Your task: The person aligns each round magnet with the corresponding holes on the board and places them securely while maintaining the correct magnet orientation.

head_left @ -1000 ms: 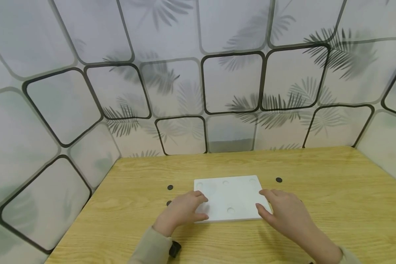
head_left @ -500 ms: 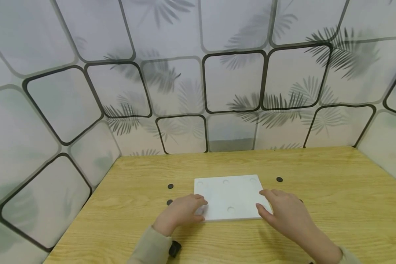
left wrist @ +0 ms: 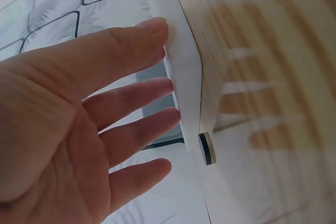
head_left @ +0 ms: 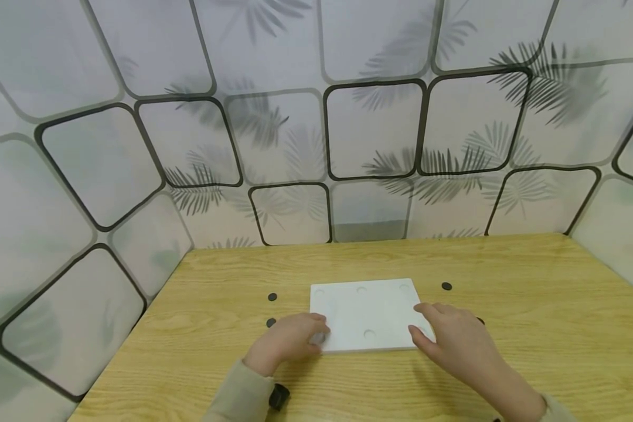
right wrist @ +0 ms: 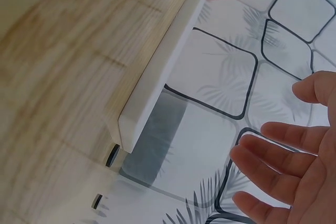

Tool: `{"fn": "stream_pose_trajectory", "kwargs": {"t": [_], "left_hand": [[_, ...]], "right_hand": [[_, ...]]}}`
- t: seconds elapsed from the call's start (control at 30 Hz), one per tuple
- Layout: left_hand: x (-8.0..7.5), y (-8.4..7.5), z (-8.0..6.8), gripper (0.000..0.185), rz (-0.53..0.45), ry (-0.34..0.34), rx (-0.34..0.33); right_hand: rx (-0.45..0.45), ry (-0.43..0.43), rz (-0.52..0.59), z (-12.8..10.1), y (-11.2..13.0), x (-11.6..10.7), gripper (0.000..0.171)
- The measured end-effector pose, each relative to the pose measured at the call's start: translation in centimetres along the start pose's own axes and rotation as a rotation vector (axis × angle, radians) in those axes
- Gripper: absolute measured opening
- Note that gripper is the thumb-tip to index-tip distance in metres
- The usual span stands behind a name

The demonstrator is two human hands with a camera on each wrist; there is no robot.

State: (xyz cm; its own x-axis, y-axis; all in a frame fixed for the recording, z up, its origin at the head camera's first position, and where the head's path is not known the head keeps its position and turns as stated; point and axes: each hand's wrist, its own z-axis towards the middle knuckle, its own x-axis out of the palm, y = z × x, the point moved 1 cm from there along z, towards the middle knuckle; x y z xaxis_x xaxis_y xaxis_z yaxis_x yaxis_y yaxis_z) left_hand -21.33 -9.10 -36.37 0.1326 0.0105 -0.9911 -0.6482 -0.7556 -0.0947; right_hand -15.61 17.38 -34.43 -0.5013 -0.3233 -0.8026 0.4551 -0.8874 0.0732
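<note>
- Board: one white slab, flat on the wooden table, near centre, between both hands; likely steadied from each side.
- Left hand: fingers relaxed and spread, tips touching the board's near-left edge; no pinch.
- Right hand: fingers loosely spread, resting at the board's right edge.
- Black discs: four counted on the table, two left, two right, all loose beside the board.
- Board dimples: four visible.

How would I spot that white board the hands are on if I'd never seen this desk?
Find the wooden table before the leaf-patterned wall. The white board lies flat at its middle, between the left hand and right hand. Unlike the small black discs around it, it is large, rectangular, with shallow round dimples.
</note>
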Motion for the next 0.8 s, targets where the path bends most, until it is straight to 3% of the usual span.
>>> {"fn": "stream_pose_trajectory", "kwargs": {"t": [0.4, 0.8], "left_hand": [[0.1, 0.0, 0.0, 0.033, -0.047, 0.039, -0.022], [-0.1, -0.2, -0.1, 0.032, -0.028, 0.028, -0.017]], "right_hand": [[0.017, 0.012, -0.001, 0.0, 0.0, -0.2, 0.026], [0.011, -0.001, 0.024, 0.5, -1.5, -0.9, 0.028]]}}
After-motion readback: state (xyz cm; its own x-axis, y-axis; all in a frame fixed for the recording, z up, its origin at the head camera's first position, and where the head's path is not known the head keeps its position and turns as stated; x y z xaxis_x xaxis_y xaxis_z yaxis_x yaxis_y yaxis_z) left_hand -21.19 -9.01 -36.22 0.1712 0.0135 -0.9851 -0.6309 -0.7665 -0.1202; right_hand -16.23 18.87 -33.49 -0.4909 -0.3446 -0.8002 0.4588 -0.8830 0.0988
